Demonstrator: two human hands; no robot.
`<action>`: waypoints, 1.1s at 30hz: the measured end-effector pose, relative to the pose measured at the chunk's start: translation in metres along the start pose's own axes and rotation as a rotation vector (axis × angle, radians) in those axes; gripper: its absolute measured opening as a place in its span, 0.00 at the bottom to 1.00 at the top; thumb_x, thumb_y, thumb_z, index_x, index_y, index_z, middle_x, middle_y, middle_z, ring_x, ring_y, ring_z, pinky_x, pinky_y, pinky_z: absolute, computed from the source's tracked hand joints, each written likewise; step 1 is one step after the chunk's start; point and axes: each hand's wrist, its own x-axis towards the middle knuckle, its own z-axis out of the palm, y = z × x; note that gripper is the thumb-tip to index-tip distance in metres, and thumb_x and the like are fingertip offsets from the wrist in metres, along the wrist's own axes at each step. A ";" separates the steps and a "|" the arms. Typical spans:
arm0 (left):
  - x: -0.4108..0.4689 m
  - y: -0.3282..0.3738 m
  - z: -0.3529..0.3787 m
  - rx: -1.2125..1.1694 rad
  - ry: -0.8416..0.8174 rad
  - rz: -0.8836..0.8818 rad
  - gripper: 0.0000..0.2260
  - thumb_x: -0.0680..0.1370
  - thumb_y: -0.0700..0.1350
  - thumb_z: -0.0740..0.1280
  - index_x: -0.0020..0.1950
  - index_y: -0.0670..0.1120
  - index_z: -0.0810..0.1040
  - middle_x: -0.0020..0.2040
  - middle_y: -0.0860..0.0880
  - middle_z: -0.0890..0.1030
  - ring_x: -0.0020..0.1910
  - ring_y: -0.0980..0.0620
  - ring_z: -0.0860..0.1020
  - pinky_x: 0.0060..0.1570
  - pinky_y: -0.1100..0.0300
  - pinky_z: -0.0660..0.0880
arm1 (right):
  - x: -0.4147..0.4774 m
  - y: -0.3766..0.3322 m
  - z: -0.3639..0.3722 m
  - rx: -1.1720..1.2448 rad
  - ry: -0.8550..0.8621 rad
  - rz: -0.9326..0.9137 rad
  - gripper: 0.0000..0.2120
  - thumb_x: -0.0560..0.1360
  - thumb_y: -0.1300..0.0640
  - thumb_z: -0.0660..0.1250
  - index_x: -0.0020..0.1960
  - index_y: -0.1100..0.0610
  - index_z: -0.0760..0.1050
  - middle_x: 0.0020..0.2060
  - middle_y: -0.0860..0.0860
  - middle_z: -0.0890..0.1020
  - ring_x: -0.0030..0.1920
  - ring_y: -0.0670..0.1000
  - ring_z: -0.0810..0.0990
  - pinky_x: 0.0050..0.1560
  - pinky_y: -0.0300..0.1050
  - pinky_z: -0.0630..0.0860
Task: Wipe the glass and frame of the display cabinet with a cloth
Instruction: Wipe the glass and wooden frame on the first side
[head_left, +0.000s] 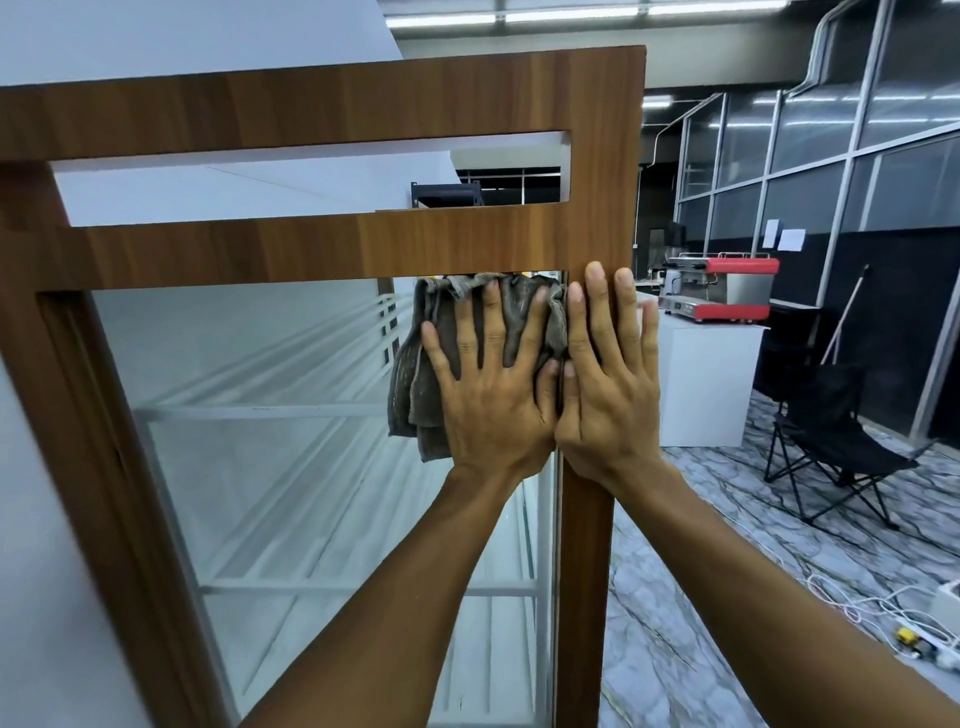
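The display cabinet has a brown wooden frame (322, 249) and a tall glass pane (291, 415) with white shelves behind it. A grey-brown cloth (415, 384) is bunched in the pane's top right corner, just under the upper rail. My left hand (493, 384) lies flat on the cloth with fingers spread, pressing it to the glass. My right hand (610, 374) rests flat on the right upright of the frame, fingers pointing up, its thumb touching my left hand.
Right of the cabinet stand a white counter (711, 384) with a red espresso machine (727, 291), a black folding chair (831, 447) and glass partition walls. White cables and a power strip (914, 639) lie on the marbled floor.
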 end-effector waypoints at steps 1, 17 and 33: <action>0.000 -0.001 0.000 -0.005 0.011 0.002 0.27 0.86 0.57 0.53 0.84 0.54 0.54 0.85 0.45 0.50 0.85 0.41 0.49 0.80 0.34 0.40 | 0.000 -0.004 0.001 -0.035 0.006 0.025 0.29 0.82 0.55 0.51 0.81 0.65 0.57 0.81 0.61 0.58 0.82 0.62 0.52 0.80 0.71 0.50; -0.006 -0.133 -0.045 0.048 -0.003 0.009 0.29 0.84 0.58 0.56 0.84 0.52 0.57 0.84 0.42 0.57 0.84 0.39 0.53 0.81 0.34 0.42 | 0.012 -0.100 0.065 -0.127 -0.099 -0.022 0.29 0.84 0.53 0.50 0.82 0.62 0.53 0.82 0.62 0.55 0.83 0.60 0.49 0.82 0.61 0.39; -0.046 -0.289 -0.092 0.060 0.021 -0.213 0.30 0.85 0.57 0.53 0.85 0.48 0.51 0.85 0.41 0.50 0.85 0.41 0.45 0.82 0.38 0.42 | 0.015 -0.230 0.155 -0.162 -0.109 -0.098 0.27 0.85 0.52 0.51 0.83 0.55 0.55 0.82 0.61 0.54 0.83 0.62 0.51 0.80 0.65 0.38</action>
